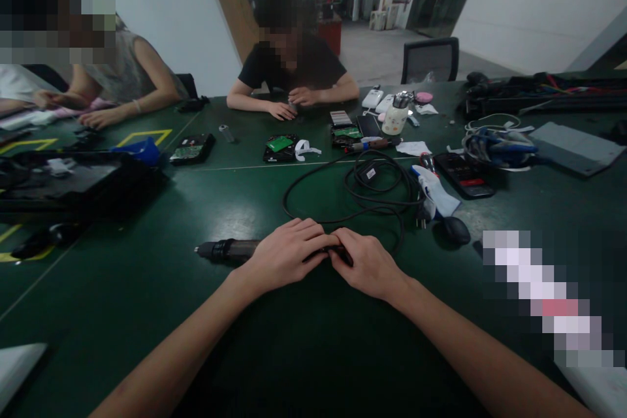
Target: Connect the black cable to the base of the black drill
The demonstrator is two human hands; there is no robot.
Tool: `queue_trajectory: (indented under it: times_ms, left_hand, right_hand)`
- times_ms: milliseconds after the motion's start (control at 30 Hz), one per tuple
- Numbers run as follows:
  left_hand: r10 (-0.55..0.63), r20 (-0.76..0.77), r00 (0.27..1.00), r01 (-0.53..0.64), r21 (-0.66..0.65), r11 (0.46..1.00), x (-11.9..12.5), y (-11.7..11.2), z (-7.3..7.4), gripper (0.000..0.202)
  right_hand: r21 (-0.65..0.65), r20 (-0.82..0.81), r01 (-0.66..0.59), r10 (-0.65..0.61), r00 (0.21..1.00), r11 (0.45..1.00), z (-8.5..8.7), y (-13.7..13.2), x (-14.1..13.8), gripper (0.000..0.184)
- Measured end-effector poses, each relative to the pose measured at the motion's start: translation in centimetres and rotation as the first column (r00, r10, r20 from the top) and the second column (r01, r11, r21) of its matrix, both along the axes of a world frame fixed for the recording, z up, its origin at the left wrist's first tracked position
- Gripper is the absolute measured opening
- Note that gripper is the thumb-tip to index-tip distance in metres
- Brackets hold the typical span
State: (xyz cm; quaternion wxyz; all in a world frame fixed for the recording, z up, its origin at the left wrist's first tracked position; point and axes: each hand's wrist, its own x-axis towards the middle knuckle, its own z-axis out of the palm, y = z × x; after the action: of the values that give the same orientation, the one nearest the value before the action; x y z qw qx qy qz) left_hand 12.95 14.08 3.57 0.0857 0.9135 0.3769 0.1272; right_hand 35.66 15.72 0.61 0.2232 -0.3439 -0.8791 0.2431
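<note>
A dark, pen-shaped tool (228, 250) lies lengthwise across the near part of the green table (235, 339), its thin metal tip pointing left; the left hand (292, 251) is wrapped over its body from above, closed round it; the right hand (365, 260) meets it at the tool's rear end, fingers curled and closed on that dark end (whether they also pinch the cord there, I cannot tell); just beyond the hands a black cable (410, 186) lies in loose loops, a small white label (371, 174) among them; a plug (422, 214) lies at the right edge of the loops, next to a white-and-blue object (437, 191) and a rounded black object (454, 230); a black phone (465, 175) is just past these; beyond the loops lies a second slim tool (373, 144), banded red and blue, with a pale patterned bottle (394, 119) upright behind it; to its left a black device with a green board (280, 145) sits near a white strip (307, 150); further left are another such device (192, 147) and a black open housing (83, 176); across the table a person in a dark shirt (318, 72) rests both forearms on the surface.
</note>
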Motion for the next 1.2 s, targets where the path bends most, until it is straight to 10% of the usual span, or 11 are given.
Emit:
queue_trajectory:
  times_ms: [1200]
  left_hand:
    - [-0.014,-0.056,0.998,0.016,0.047,0.999,0.0,0.2,-0.6,0.026]
  right_hand:
    - [-0.013,0.010,-0.013,0.013,1.000,1.000,0.1,0.0,0.0,0.010]
